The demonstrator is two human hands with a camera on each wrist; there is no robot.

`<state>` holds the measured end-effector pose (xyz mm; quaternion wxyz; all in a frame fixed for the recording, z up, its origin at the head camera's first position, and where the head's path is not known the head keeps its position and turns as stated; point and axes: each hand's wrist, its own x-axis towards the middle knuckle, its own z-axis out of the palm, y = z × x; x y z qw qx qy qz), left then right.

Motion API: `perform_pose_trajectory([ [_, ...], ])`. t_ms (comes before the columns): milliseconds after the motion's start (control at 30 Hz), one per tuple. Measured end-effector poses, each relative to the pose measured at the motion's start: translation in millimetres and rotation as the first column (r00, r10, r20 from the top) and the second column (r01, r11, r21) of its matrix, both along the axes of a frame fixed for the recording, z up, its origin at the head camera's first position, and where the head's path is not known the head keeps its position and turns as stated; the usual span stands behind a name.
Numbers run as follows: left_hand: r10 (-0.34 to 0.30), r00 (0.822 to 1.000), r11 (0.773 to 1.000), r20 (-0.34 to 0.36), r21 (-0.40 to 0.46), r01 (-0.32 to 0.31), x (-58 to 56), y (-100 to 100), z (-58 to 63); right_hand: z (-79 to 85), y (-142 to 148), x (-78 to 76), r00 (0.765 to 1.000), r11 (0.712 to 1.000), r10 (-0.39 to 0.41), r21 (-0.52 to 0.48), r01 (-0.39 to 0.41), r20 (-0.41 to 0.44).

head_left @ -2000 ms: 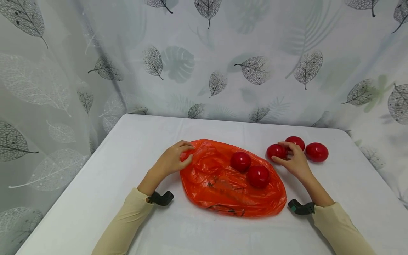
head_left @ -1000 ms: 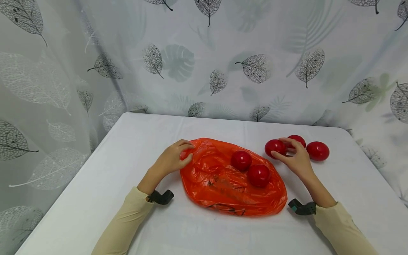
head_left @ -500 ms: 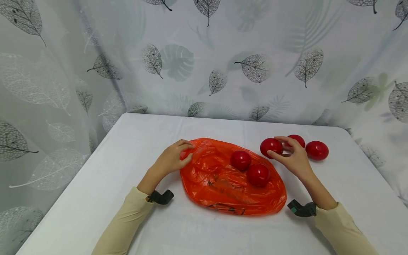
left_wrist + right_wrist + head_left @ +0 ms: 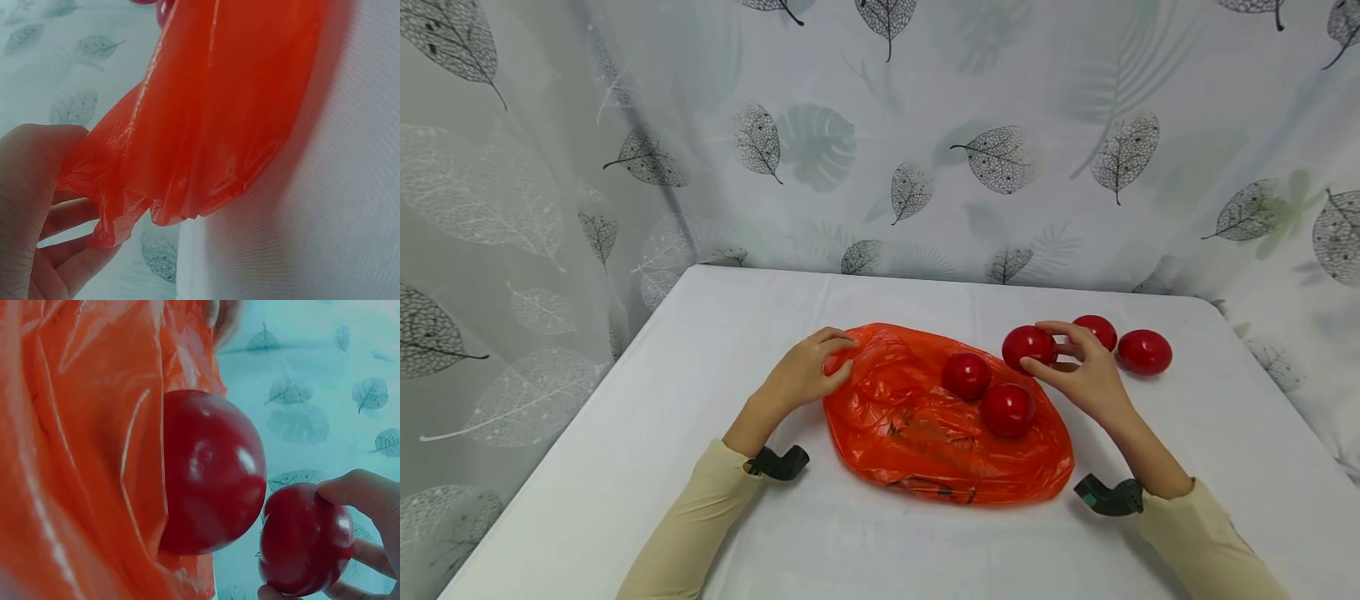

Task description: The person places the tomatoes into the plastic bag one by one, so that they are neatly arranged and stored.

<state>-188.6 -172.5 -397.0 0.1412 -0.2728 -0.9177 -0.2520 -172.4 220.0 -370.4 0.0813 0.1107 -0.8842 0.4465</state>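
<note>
My left hand pinches the left edge of a thin orange-red plastic bag, and the left wrist view shows the film gathered between thumb and fingers. Two glossy red tomatoes rest on the bag's right part, a rear one and a front one. My right hand holds another red tomato by its sides, at the bag's upper right edge. In the right wrist view this held tomato is close beside a larger-looking tomato partly covered by the bag.
Two more tomatoes, one partly behind my right hand and one further right, lie on the white table. A leaf-patterned curtain hangs behind and at the sides. Each wrist wears a dark camera mount.
My right hand has moved left with the tomato, from beside the other two tomatoes to the bag's edge. My left hand and the bag have stayed in place.
</note>
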Motion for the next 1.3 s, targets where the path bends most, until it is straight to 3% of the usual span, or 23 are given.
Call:
perform_pose_trajectory([
  [633,-0.005,1.000,1.000,0.014,-0.003,0.005,0.2,1,1.6,6.1,-21,14.9,0.994,0.994,0.101,-0.022,-0.102,-0.047],
  [1000,0.006,1.000,1.000,0.029,-0.004,-0.006,0.2,1,-0.5,10.7,-31,24.7,0.980,0.986,0.164,-0.018,-0.167,-0.116],
  [1300,0.007,0.999,1.000,0.036,-0.005,-0.007,1.2,1,1.3,10.7,-37,31.6,0.972,0.977,0.205,-0.033,-0.210,-0.118],
])
